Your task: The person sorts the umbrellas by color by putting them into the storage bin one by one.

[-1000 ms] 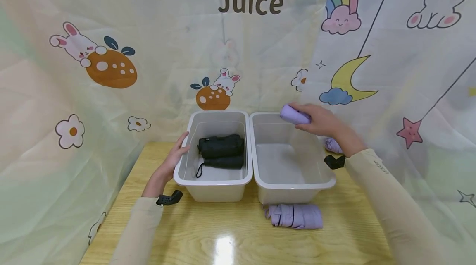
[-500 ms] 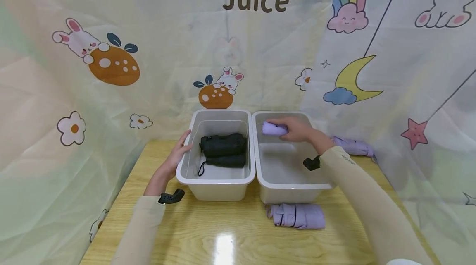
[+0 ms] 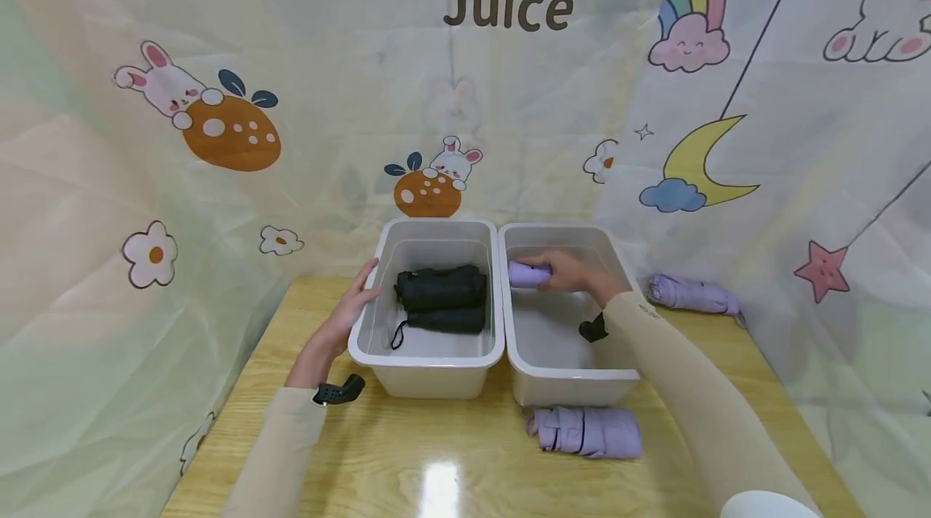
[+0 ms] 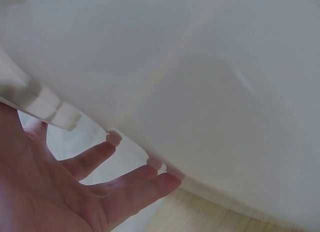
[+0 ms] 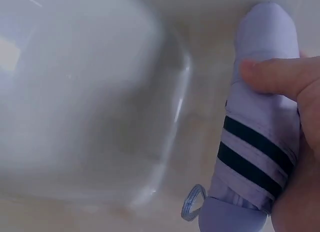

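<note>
- Step in hand, as judged: a purple umbrella is being placed in the right bin.
- Umbrella is grasped by the right hand, thumb laid across it; it is held inside the bin, toward the far end. Contact with the floor cannot be told.
- Left bin is touched by the left hand: fingers fairly straight, tips against the outer wall, nothing clenched.
- Two black umbrellas are held in the left bin, so sorting by colour seems likely.
- Two more purple umbrellas are left on the table: front one by the right bin's near side, back one beyond its right side.
- Next move, as judged: umbrella to be settled on the bin floor, fingers loosened.
</note>
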`<act>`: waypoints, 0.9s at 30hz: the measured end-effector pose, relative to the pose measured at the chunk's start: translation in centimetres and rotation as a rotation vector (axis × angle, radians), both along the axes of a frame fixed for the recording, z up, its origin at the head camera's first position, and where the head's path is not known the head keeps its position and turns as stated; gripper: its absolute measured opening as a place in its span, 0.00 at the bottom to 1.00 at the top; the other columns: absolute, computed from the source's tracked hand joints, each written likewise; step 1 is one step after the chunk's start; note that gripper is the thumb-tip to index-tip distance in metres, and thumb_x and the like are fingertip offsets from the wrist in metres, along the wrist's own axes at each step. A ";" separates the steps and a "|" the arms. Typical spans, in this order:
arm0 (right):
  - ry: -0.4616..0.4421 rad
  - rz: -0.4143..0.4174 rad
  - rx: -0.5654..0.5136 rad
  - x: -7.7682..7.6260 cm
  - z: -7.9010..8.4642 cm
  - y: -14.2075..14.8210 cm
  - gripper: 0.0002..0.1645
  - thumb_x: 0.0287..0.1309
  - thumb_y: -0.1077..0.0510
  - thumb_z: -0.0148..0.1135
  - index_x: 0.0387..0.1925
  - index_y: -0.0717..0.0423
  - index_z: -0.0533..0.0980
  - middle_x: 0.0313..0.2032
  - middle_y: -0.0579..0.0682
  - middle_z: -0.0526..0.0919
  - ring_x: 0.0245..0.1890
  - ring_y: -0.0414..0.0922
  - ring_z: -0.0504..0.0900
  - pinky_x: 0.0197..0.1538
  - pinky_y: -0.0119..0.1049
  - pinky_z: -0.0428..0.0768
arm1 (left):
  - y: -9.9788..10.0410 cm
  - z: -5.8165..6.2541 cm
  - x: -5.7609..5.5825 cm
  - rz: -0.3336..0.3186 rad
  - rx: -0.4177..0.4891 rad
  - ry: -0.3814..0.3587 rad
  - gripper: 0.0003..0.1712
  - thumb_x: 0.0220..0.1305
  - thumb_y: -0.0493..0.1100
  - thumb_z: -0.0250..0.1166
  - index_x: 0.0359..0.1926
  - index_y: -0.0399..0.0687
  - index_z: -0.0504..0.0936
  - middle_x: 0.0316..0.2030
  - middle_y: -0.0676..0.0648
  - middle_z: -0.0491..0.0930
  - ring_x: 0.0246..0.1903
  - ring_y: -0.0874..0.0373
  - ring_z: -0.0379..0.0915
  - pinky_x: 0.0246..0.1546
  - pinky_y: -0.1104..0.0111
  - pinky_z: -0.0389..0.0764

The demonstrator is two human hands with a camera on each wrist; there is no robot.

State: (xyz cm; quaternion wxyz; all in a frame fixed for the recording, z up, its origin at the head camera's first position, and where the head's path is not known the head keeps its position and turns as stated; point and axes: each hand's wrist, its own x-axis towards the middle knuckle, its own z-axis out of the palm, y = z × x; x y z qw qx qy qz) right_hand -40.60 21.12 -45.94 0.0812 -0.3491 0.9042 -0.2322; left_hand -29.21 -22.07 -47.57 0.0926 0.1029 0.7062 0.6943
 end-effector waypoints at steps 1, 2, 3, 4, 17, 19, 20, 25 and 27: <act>0.008 0.008 0.004 -0.1 -0.3 0.0 0.40 0.50 0.66 0.70 0.67 0.48 0.71 0.51 0.53 0.80 0.41 0.48 0.74 0.46 0.44 0.74 | 0.0 0.0 0.0 -0.003 0.000 -0.001 0.34 0.78 0.45 0.43 0.77 0.64 0.40 0.75 0.42 0.38 0.69 0.34 0.44 0.60 0.36 0.55; 0.014 0.014 0.000 -0.3 -0.6 0.0 0.39 0.50 0.66 0.69 0.66 0.50 0.71 0.50 0.53 0.81 0.40 0.48 0.74 0.46 0.44 0.74 | 0.1 -0.1 0.0 -0.008 -0.001 0.000 0.34 0.78 0.45 0.43 0.77 0.64 0.39 0.75 0.42 0.37 0.69 0.34 0.44 0.60 0.36 0.55; 0.018 0.019 -0.007 -0.4 -0.8 -0.1 0.38 0.50 0.67 0.68 0.65 0.51 0.72 0.50 0.53 0.81 0.40 0.48 0.74 0.46 0.44 0.74 | 0.2 -0.2 0.0 -0.009 0.000 0.002 0.35 0.78 0.45 0.43 0.77 0.64 0.39 0.75 0.42 0.38 0.69 0.34 0.44 0.60 0.36 0.55; 0.026 0.019 -0.014 -0.4 -1.1 -0.1 0.38 0.49 0.68 0.67 0.65 0.52 0.73 0.50 0.53 0.81 0.40 0.48 0.74 0.46 0.44 0.74 | 0.2 -0.2 0.0 -0.010 0.002 0.003 0.35 0.78 0.45 0.43 0.77 0.64 0.39 0.75 0.42 0.37 0.69 0.33 0.44 0.60 0.36 0.55; 0.030 -0.034 -0.071 -1.1 -3.9 0.2 0.42 0.38 0.74 0.73 0.61 0.56 0.76 0.51 0.60 0.80 0.42 0.49 0.75 0.48 0.45 0.74 | 0.4 -0.4 -0.2 -0.002 -0.004 0.006 0.34 0.77 0.43 0.43 0.77 0.63 0.40 0.74 0.41 0.39 0.68 0.33 0.44 0.59 0.36 0.56; 0.010 -0.052 -0.093 -1.2 -4.0 0.2 0.43 0.37 0.74 0.74 0.61 0.56 0.76 0.52 0.61 0.80 0.43 0.50 0.76 0.49 0.46 0.74 | 0.4 -0.4 -0.3 -0.002 -0.003 0.004 0.34 0.78 0.44 0.43 0.77 0.63 0.40 0.75 0.41 0.38 0.68 0.33 0.45 0.59 0.36 0.56; -0.002 -0.061 -0.104 -1.3 -4.1 0.2 0.43 0.36 0.73 0.75 0.60 0.56 0.76 0.53 0.61 0.80 0.44 0.50 0.76 0.49 0.45 0.74 | 0.4 -0.4 -0.3 0.002 -0.004 0.003 0.34 0.78 0.44 0.43 0.77 0.63 0.40 0.75 0.42 0.38 0.68 0.34 0.45 0.60 0.37 0.56; -0.050 -0.089 -0.157 -1.7 -4.8 0.3 0.43 0.34 0.72 0.77 0.59 0.56 0.77 0.53 0.60 0.80 0.44 0.50 0.76 0.49 0.43 0.73 | 0.1 -0.5 -0.1 0.006 -0.014 -0.005 0.35 0.78 0.44 0.43 0.77 0.63 0.38 0.75 0.42 0.36 0.68 0.35 0.44 0.60 0.39 0.56; -0.041 -0.092 -0.173 -1.9 -5.0 0.2 0.42 0.33 0.73 0.77 0.58 0.56 0.78 0.52 0.60 0.81 0.44 0.49 0.76 0.49 0.42 0.73 | 0.0 -0.3 0.0 0.012 -0.016 0.004 0.35 0.78 0.44 0.43 0.77 0.62 0.39 0.75 0.41 0.38 0.68 0.34 0.45 0.60 0.38 0.57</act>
